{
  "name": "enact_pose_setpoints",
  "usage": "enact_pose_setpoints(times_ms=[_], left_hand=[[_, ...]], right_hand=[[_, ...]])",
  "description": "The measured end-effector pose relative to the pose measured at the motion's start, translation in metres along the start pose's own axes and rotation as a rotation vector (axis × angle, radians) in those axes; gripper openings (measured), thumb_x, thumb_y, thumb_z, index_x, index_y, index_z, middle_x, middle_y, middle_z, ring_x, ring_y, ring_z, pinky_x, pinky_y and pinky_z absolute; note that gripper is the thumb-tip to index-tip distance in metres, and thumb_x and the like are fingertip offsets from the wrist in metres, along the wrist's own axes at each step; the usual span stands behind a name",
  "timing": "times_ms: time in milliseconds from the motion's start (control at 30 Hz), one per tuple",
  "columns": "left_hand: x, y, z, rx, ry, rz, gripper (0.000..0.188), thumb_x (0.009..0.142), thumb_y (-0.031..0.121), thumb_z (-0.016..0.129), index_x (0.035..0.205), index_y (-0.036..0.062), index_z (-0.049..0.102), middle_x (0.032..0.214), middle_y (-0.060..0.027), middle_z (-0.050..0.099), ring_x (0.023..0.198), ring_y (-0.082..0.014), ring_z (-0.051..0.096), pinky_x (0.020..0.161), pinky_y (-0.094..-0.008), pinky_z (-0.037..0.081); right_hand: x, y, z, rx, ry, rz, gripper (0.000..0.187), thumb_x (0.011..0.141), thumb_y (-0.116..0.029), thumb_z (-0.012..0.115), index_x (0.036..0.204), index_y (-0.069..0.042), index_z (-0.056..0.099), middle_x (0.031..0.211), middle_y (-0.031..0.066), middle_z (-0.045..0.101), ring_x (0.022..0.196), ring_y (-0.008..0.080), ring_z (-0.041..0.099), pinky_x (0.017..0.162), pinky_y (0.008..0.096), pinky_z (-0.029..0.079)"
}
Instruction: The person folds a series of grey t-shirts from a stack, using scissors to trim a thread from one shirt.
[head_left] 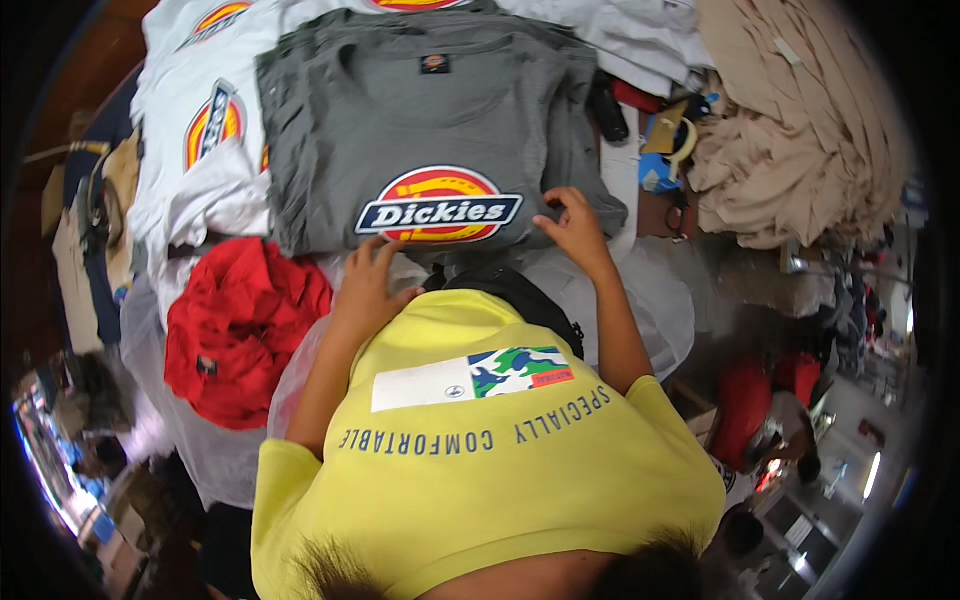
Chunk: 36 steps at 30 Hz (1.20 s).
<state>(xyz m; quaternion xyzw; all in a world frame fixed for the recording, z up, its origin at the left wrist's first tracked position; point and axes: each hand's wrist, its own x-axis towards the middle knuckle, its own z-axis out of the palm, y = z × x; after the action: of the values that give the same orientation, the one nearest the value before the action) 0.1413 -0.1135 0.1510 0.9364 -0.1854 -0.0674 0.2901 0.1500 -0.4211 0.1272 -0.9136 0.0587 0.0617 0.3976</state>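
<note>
Top grey shirt [440, 130] is lying at 12 o'clock, left hand [369, 287] resting spread near its 7, right hand [580, 236] resting half-curled at its 4 (can't tell if pinching), probably straightening, next move likely needing even hem tension.

In front of you, the bench [621, 170] carries a stack of grey T-shirts [450, 120], with white T-shirts [195, 95] to their left and a tape roll [687, 142] to their right.
</note>
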Motion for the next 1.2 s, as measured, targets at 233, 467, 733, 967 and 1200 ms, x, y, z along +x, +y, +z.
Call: enact_pose_setpoints(times_ms=[233,467,733,967,1200], left_hand=[[-0.022,-0.087,-0.095,-0.200,0.393,-0.401,0.030,0.072,0.005,0.046,0.098,0.0003,0.060,0.073,-0.0094,0.060,0.064,-0.0154,0.056,0.056,-0.0287,0.045],[-0.072,-0.262,-0.104,0.594,0.463,-1.185,0.028,0.077,0.015,0.049,0.104,0.0087,0.051,0.097,-0.0143,0.059,0.087,-0.0281,0.059,0.070,-0.0416,0.045],[0.023,-0.136,-0.066,0.882,0.887,-0.283,0.039,0.073,0.007,0.050,0.110,0.0190,0.053,0.116,-0.0060,0.043,0.109,-0.0264,0.037,0.089,-0.0452,0.027],[0.002,-0.161,-0.123,0.929,0.949,-0.991,0.040,0.075,0.004,0.042,0.113,0.0106,0.052,0.127,-0.0117,0.039,0.119,-0.0326,0.032,0.088,-0.0559,0.030],[0.037,-0.077,-0.032,-0.289,0.427,-0.094,0.045,0.069,-0.008,0.042,0.112,0.0010,0.049,0.104,-0.0158,0.054,0.098,-0.0290,0.053,0.083,-0.0328,0.042]], right_hand=[[0.005,0.038,-0.010,-0.190,-0.114,-0.150,0.049,0.072,-0.021,0.068,0.110,0.002,0.049,0.090,0.0135,0.057,0.078,0.0268,0.059,0.068,0.0311,0.046],[0.020,0.037,-0.027,0.307,-0.433,0.164,0.047,0.074,-0.022,0.067,0.109,0.001,0.047,0.065,0.0031,0.049,0.052,0.0077,0.051,0.046,0.0226,0.041],[0.009,0.030,-0.029,-0.270,-0.423,-0.090,0.048,0.066,-0.015,0.070,0.105,0.002,0.047,0.098,0.0135,0.049,0.081,0.0277,0.054,0.070,0.0342,0.042],[-0.018,0.019,-0.024,-0.437,-0.315,-0.175,0.048,0.063,-0.008,0.069,0.103,-0.001,0.043,0.106,0.0136,0.045,0.094,0.0357,0.051,0.076,0.0410,0.043],[-0.020,0.013,-0.026,-0.275,-0.285,-0.142,0.040,0.064,-0.009,0.068,0.098,-0.002,0.048,0.100,0.0129,0.046,0.092,0.0335,0.052,0.074,0.0398,0.042]])
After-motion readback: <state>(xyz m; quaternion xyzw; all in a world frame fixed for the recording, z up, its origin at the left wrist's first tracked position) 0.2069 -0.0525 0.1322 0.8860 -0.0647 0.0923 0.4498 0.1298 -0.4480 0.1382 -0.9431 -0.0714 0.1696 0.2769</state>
